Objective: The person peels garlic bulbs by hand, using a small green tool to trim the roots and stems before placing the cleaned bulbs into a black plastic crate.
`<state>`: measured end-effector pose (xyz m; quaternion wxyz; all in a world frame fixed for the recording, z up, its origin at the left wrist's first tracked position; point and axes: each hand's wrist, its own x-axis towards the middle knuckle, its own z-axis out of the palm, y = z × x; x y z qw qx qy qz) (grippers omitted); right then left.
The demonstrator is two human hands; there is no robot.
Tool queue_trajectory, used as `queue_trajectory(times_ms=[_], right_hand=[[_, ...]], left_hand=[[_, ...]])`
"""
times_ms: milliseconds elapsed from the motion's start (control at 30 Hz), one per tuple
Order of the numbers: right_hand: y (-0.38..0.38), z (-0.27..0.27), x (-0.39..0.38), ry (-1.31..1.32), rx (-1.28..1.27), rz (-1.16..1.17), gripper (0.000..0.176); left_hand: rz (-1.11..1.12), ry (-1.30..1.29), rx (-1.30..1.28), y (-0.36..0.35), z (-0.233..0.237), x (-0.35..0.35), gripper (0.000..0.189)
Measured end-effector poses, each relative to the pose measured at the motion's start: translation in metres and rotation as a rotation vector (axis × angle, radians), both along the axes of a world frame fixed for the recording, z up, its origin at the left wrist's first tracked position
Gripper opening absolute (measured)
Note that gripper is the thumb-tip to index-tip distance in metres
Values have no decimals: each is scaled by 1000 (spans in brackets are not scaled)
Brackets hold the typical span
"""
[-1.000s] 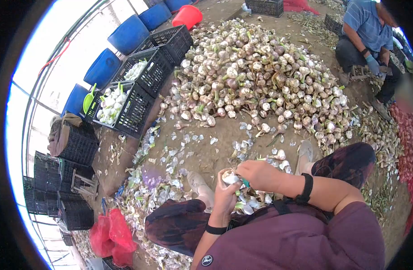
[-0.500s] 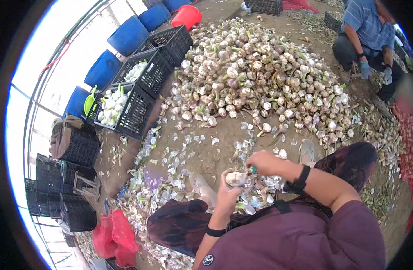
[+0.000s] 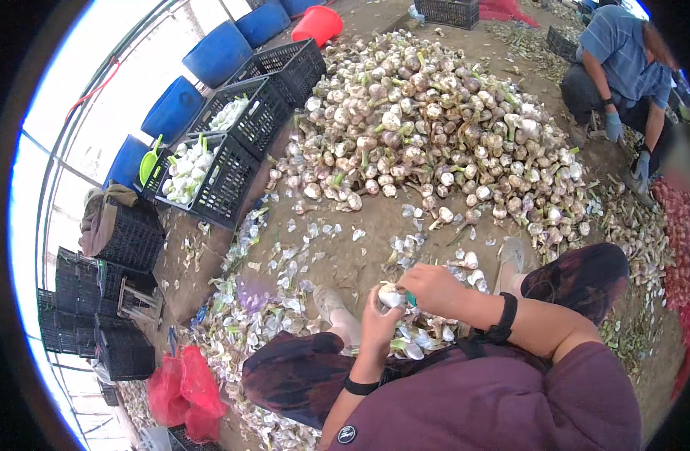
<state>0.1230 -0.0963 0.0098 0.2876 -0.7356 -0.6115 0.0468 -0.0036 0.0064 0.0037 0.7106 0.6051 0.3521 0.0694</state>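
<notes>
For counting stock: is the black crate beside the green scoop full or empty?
Partly full: white garlic lies in one end of the crate only.

The left hand (image 3: 380,322) stands up on a bent forearm, its fingers curled closed. The right hand (image 3: 433,289) comes in across from the right on a level forearm, fingers clenched, knuckles up, touching the left.
</notes>
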Motion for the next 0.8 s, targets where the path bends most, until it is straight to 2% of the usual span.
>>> queue_trajectory(times_ms=[100,200,333,433,533,633,700,733,800], right_hand=[[-1,1,-2,-12,-5,2,14],[-1,1,-8,-96,-16,4,10],[-1,-1,-15,-169,-62,-33,8],[2,-5,-15,-113,-19,-60,8],[5,-23,9,-72,-51,-188,12],[2,-25,32,104,-367,-321,14],[-3,-13,23,314,-297,-283,13],[-4,-6,17,415,-258,-262,13],[-4,-1,1,360,-42,-188,15]], left_hand=[[30,28,134,-4,-8,-2,49],[-26,82,385,0,-18,-7,50],[-68,174,428,2,-23,-8,53],[-104,188,418,4,-17,-9,54],[-147,145,363,2,-10,-10,53],[-120,42,278,5,-23,-13,54],[-61,29,229,7,-19,-10,58],[-20,-14,203,8,-25,-9,52],[-74,102,368,6,-14,-5,52]])
